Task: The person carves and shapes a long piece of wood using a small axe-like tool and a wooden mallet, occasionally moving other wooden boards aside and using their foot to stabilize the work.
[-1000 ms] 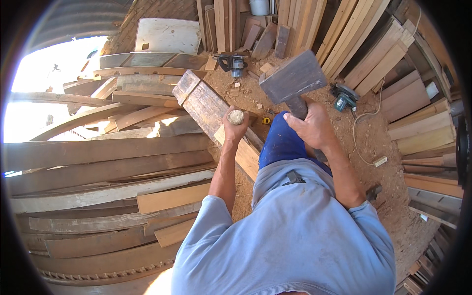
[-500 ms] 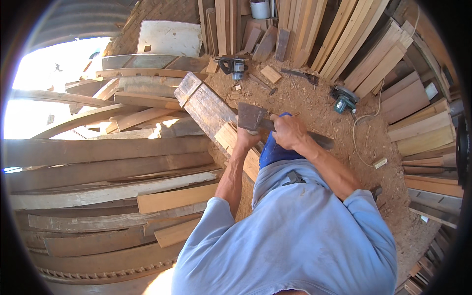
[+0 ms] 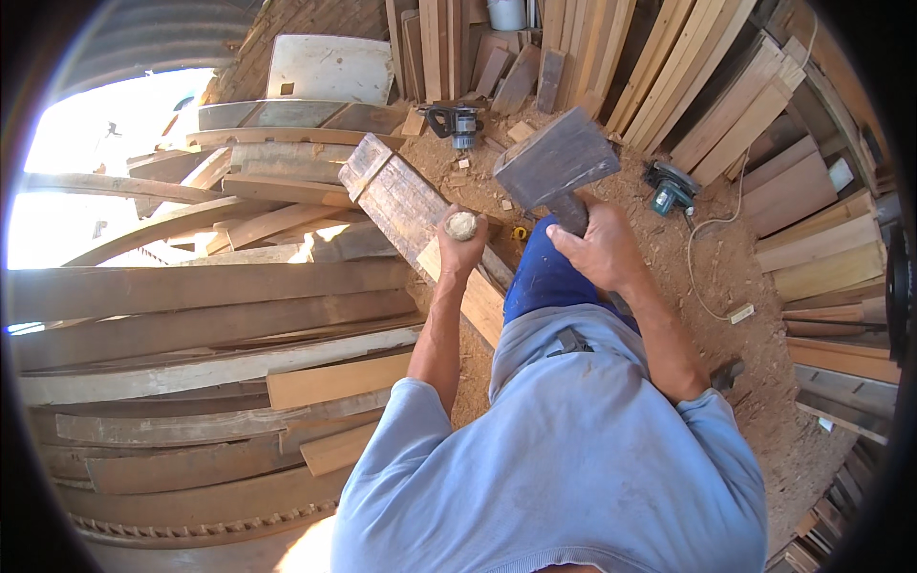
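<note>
Leftmost, a stack of long weathered boards [image 3: 210, 291]. Then a worn bench [image 3: 396, 196], slanting away, with a pale board [image 3: 482, 304] along its near part. Over these, the left hand [image 3: 462, 250], fingers wrapped around a handle [image 3: 460, 226] visible only at its round, pale top; impossible to tell about contact lower down. Just to the right, a yellow tape measure [image 3: 519, 233]. Next, a dark, block-headed mallet [image 3: 557, 158], raised apart from that handle, its shaft [image 3: 570, 214] clasped in the fingers of the right hand [image 3: 600, 244]. Farther right, on the sawdust-strewn floor [image 3: 755, 353], a green circular saw [image 3: 671, 188] near a pale cord [image 3: 712, 223].
</note>
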